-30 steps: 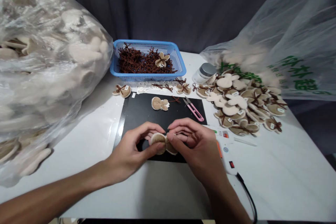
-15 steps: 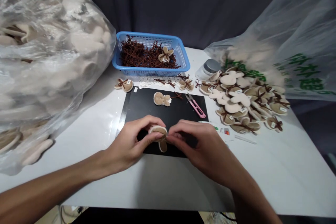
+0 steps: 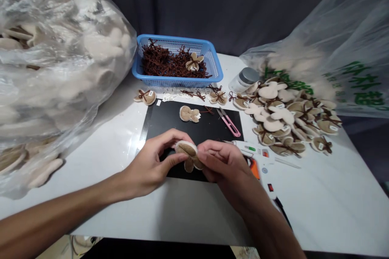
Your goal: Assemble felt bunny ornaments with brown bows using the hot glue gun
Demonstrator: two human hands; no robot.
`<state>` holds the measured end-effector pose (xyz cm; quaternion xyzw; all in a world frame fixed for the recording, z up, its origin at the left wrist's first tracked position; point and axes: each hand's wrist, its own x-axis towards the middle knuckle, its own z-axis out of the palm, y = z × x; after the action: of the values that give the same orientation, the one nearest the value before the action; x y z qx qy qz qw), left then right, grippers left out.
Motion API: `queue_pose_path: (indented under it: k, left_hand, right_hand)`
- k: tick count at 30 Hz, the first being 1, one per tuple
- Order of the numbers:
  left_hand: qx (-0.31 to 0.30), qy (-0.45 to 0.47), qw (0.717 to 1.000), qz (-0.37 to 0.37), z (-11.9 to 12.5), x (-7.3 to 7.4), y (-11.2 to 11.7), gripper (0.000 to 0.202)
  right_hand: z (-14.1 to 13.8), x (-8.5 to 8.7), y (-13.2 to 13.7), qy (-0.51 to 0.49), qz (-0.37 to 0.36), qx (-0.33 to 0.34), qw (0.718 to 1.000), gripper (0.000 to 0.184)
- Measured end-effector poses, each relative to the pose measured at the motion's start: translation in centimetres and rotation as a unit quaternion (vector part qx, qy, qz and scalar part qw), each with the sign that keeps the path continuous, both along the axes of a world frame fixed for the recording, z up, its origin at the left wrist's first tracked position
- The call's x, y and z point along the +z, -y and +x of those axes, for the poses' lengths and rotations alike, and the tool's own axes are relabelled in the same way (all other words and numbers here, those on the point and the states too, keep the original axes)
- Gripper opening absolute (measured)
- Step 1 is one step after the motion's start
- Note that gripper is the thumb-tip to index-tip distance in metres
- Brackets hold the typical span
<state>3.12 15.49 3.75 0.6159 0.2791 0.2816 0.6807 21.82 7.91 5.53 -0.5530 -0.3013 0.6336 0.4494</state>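
Observation:
Both my hands pinch one small beige plush rabbit-head piece (image 3: 188, 155) just above the near edge of a black mat (image 3: 209, 126). My left hand (image 3: 152, 166) grips its round part from the left, thumb and fingers closed on it. My right hand (image 3: 221, 162) is closed on its right side, near the ears. Another beige plush piece (image 3: 189, 113) lies on the mat farther back, with a pink thread snipper (image 3: 229, 122) to its right.
A white glue gun (image 3: 258, 158) lies right of my right hand, its cord running toward me. A blue basket (image 3: 212, 62) holds brown string bows. Finished plush pieces (image 3: 285, 119) are heaped at right beside a lidded jar (image 3: 244, 79). Large clear plastic bags (image 3: 54, 68) flank the white table.
The plush piece has been turned in my fingers, from sideways to ears pointing down toward me. My right hand has slid closer over it. The camera view shifted slightly.

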Motion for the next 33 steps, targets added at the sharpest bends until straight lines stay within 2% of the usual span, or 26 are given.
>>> queue_pose_path:
  k: [4, 9, 12, 14, 17, 19, 21, 24, 26, 29, 33]
  left_hand:
    - [0.029, 0.037, 0.997, -0.054, 0.2, 0.2, 0.3, 0.027]
    - [0.035, 0.077, 0.99, -0.115, 0.4, 0.2, 0.2, 0.033]
    - [0.007, 0.077, 0.987, -0.14, 0.4, 0.1, 0.0, 0.031]
    - [-0.011, 0.058, 0.989, -0.139, 0.3, 0.1, -0.1, 0.029]
    - [-0.014, 0.04, 0.989, -0.138, 0.5, 0.2, -0.1, 0.032]
    - [0.002, 0.045, 0.988, -0.148, 0.6, 0.1, 0.0, 0.033]
    - [0.016, 0.056, 0.985, -0.162, 0.8, -0.1, 0.2, 0.032]
    - [0.05, 0.068, 0.984, -0.16, 0.9, -0.4, 0.6, 0.03]
    - [0.077, 0.063, 0.984, -0.148, 0.8, -0.5, 0.7, 0.031]
    - [0.088, 0.027, 0.985, -0.148, 0.7, -0.5, 0.7, 0.033]
    - [0.065, -0.006, 0.989, -0.132, 0.4, -0.3, 0.4, 0.03]
  right_hand:
    - [-1.6, 0.0, 0.3, -0.134, -0.068, -0.057, 0.987, 0.036]
    - [-2.2, -0.3, 0.6, -0.166, -0.069, -0.072, 0.981, 0.04]
    - [-1.6, -0.7, 0.8, -0.088, -0.027, -0.083, 0.992, 0.041]
    - [-1.1, -0.6, 0.9, 0.023, 0.022, -0.082, 0.996, 0.037]
    - [-0.6, 0.0, 0.9, 0.214, 0.088, -0.064, 0.971, 0.03]
    - [-0.7, 0.4, 0.9, 0.275, 0.11, -0.056, 0.954, 0.03]
    - [-1.0, 0.4, 0.8, 0.253, 0.107, -0.052, 0.96, 0.031]
    - [-2.0, -0.2, 0.8, 0.137, 0.078, -0.056, 0.986, 0.036]
    - [-2.8, -0.9, 0.9, 0.113, 0.075, -0.077, 0.988, 0.035]
    - [-3.9, -1.5, 1.2, 0.221, 0.107, -0.11, 0.963, 0.026]
    - [-4.3, -1.5, 1.6, 0.385, 0.179, -0.108, 0.899, 0.019]
